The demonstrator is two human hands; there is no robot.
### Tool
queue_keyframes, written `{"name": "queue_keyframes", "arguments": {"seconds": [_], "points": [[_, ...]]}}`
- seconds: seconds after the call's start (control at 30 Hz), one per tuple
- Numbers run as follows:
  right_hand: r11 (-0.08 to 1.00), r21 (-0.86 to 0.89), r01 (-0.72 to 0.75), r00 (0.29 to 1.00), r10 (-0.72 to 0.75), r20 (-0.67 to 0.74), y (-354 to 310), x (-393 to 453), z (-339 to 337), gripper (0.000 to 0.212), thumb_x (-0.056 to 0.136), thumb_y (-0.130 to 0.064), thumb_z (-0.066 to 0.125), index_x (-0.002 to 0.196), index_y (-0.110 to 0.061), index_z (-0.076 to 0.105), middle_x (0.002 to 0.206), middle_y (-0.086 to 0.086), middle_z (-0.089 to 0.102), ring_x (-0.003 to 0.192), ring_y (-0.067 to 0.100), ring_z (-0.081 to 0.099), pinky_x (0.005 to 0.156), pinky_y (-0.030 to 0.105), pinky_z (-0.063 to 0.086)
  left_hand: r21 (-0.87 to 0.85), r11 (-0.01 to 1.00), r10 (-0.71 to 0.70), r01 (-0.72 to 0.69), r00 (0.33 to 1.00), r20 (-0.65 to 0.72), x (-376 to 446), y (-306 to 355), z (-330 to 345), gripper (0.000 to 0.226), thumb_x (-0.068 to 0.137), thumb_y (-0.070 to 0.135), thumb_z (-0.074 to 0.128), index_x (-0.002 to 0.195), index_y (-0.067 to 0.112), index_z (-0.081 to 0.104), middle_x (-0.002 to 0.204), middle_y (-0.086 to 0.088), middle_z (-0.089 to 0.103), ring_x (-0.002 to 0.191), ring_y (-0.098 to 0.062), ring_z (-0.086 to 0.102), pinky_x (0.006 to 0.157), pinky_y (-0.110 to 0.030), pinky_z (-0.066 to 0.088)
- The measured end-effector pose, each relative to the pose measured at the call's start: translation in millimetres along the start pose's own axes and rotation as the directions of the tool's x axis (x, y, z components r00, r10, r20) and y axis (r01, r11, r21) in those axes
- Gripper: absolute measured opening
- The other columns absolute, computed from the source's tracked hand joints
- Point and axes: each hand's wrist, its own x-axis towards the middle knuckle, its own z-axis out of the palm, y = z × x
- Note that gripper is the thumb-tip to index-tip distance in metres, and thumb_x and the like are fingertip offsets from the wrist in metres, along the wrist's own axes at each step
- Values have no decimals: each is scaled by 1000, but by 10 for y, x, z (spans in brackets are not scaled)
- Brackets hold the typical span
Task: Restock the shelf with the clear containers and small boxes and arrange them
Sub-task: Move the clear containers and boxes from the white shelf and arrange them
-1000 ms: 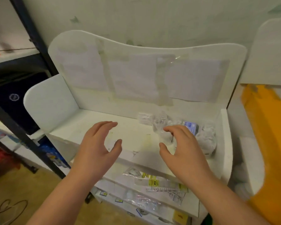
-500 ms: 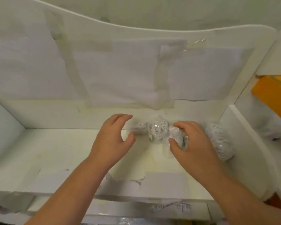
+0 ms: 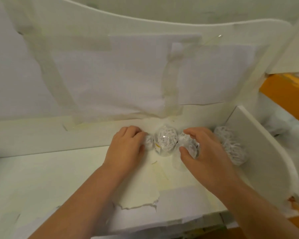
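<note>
— Largest first: white shelf, closed by a tall back panel with taped-on paper sheets and by a white side wall at the right.

— Open room?

— Plenty on the left half of the shelf board; bare apart from torn paper lining near the front edge. Crowded only in the back right corner.

— Containers?

— Set in a row along the back panel. Clear container in the middle, filled with white shreds, standing between both hands. Farther right, a larger clear bundle of the same white filling, close against the side wall.

— Left hand?

— Fingers curled over a small clear piece just left of the middle container; gripped or merely covered, cannot tell for certain.

— Right hand?

— Thumb and curled fingers closed round a clear container, touching the middle one.

— Beyond the side wall?

— Orange surface and blurred white clutter, well apart from the hands.
</note>
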Motion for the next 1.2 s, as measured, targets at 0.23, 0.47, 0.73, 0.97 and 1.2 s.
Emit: {"name": "queue_keyframes", "arguments": {"seconds": [0.23, 0.47, 0.73, 0.97, 1.2], "points": [[985, -164, 48, 985, -19, 174, -63, 225, 167, 55, 86, -35, 68, 136, -27, 46, 134, -14, 41, 113, 0, 37, 89, 12, 25, -139, 983, -99, 121, 983, 157, -108, -178, -39, 38, 84, 27, 61, 121, 32, 59, 111, 7, 57, 101, -23, 58, 83, -38, 50], [931, -338, 137, 962, -44, 268, -103, 465, 345, 64, 86, -46, 65, 140, -29, 35, 140, -8, 42, 125, 15, 42, 100, 27, 35, -276, 916, -244, 292, 950, 196, -279, -259, -160, 39, 83, 32, 67, 120, 34, 55, 112, 16, 59, 102, -10, 58, 81, -25, 42], [912, -353, 209, 959, -121, 255, -110, 513, 444, 61, 82, -47, 68, 136, -33, 43, 133, -10, 50, 118, 15, 50, 92, 24, 37, -505, 808, -321, 303, 945, 54, -419, -248, -458, 37, 84, 30, 73, 116, 39, 56, 108, 28, 58, 102, 12, 51, 79, -4, 36], [992, -41, 118, 991, -115, 68, -251, 395, 231, 63, 78, -46, 74, 134, -33, 49, 126, -18, 51, 114, 0, 49, 97, 20, 40, -569, 766, -394, 299, 918, -48, -400, -100, -716, 44, 81, 21, 72, 116, 41, 54, 111, 28, 54, 101, 17, 49, 80, -2, 35], [987, 113, 112, 990, -101, -98, -244, 74, -348, 63, 75, -49, 73, 132, -35, 50, 124, -16, 51, 114, -3, 49, 98, 32, 49, -581, 771, -390, 262, 915, -104, -349, 372, -949, 44, 80, 22, 72, 116, 38, 51, 107, 23, 57, 93, 11, 53, 73, -5, 36]]}}
